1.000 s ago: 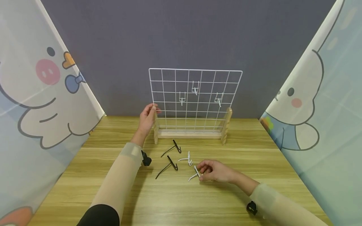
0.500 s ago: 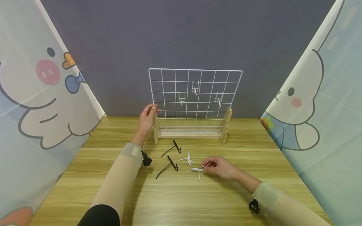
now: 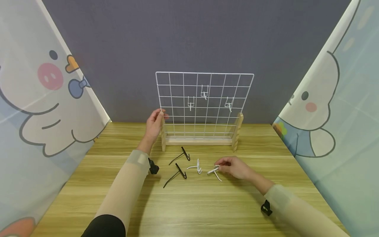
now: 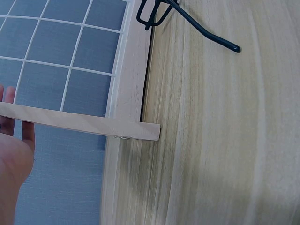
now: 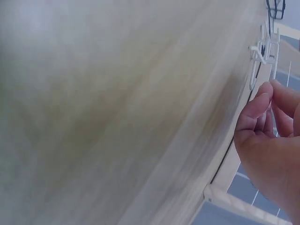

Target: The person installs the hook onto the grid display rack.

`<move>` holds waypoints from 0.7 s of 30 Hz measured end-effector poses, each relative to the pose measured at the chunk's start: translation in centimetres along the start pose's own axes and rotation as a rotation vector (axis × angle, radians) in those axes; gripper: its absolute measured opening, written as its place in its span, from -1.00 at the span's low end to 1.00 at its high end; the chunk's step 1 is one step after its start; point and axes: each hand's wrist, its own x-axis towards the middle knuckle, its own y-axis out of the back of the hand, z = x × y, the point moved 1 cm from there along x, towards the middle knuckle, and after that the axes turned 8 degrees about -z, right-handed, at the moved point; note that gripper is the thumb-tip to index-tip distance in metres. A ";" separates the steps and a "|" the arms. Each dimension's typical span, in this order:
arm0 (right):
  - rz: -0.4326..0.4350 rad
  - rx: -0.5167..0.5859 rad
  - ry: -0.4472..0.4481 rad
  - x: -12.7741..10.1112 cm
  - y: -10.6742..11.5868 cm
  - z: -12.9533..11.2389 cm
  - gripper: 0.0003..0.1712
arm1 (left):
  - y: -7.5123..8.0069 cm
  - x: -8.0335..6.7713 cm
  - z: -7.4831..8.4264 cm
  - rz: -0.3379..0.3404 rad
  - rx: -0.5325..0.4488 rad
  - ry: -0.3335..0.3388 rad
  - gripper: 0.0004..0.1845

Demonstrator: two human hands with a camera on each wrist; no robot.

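A white wire grid rack (image 3: 204, 72) stands upright on a wooden base (image 3: 198, 142) at the back of the table. My left hand (image 3: 153, 125) grips its left wooden post (image 4: 70, 120), fingers passing behind the post. Over the table, right of centre, my right hand (image 3: 235, 168) pinches a white wire hook (image 3: 213, 171) by one end, its prong pointing down toward me. Left of that lies a second white hook (image 3: 198, 166). Two black hooks, one nearer the rack (image 3: 185, 154) and one closer to me (image 3: 179, 171), lie farther left.
Three white hooks hang on the grid: an upper one (image 3: 204, 94), a left one (image 3: 190, 104) and a right one (image 3: 228, 105). A grey wall (image 3: 124, 59) rises behind the wood-grain table (image 3: 177, 210). Cartoon-printed sheets flank both sides.
My right hand has picked up the white hook from its spot, turned it, and moved it right and toward the rack. The left hand stays at the post.
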 end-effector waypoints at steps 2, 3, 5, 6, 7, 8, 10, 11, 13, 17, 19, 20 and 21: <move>0.008 -0.005 -0.005 0.1 0.4 0.1 -0.76 | 0.0 0.0 0.0 0.000 -0.003 -0.002 -0.63; 0.009 0.000 -0.015 0.2 0.6 0.2 -0.75 | 0.0 0.0 0.0 -0.002 -0.004 -0.003 -0.63; 0.006 0.004 -0.028 0.3 1.0 0.3 -0.75 | 0.0 0.0 0.1 -0.005 -0.006 -0.002 -0.62; 0.006 0.011 -0.042 0.4 1.1 0.4 -0.74 | 0.0 0.0 0.1 -0.006 -0.008 -0.002 -0.62; 0.006 0.011 -0.041 0.5 1.3 0.4 -0.73 | 0.0 0.0 0.0 -0.006 -0.009 -0.003 -0.63; 0.007 0.007 -0.040 0.5 1.3 0.5 -0.73 | -0.1 0.0 0.1 -0.007 -0.010 -0.003 -0.64; 0.015 -0.010 -0.033 0.6 1.4 0.5 -0.73 | 0.0 0.0 0.1 -0.005 -0.007 0.001 -0.70; 0.018 -0.016 -0.033 0.7 1.5 0.5 -0.73 | 0.0 -0.1 0.1 -0.005 -0.002 0.005 -0.72; 0.019 -0.020 -0.034 0.8 1.5 0.5 -0.73 | 0.0 -0.1 0.2 -0.004 0.006 0.010 -0.77; 0.022 -0.014 -0.044 0.9 1.6 0.3 -0.72 | 0.0 -0.2 0.3 -0.005 0.013 0.014 -0.80; 0.021 -0.018 -0.038 1.0 1.6 0.2 -0.72 | 0.0 -0.1 0.3 -0.005 0.018 0.011 -0.79; 0.021 -0.022 -0.035 1.1 1.6 0.2 -0.72 | 0.0 -0.2 0.3 -0.005 0.019 0.011 -0.79; 0.022 -0.025 -0.035 1.2 1.6 0.3 -0.72 | 0.0 -0.2 0.3 -0.005 0.019 0.010 -0.79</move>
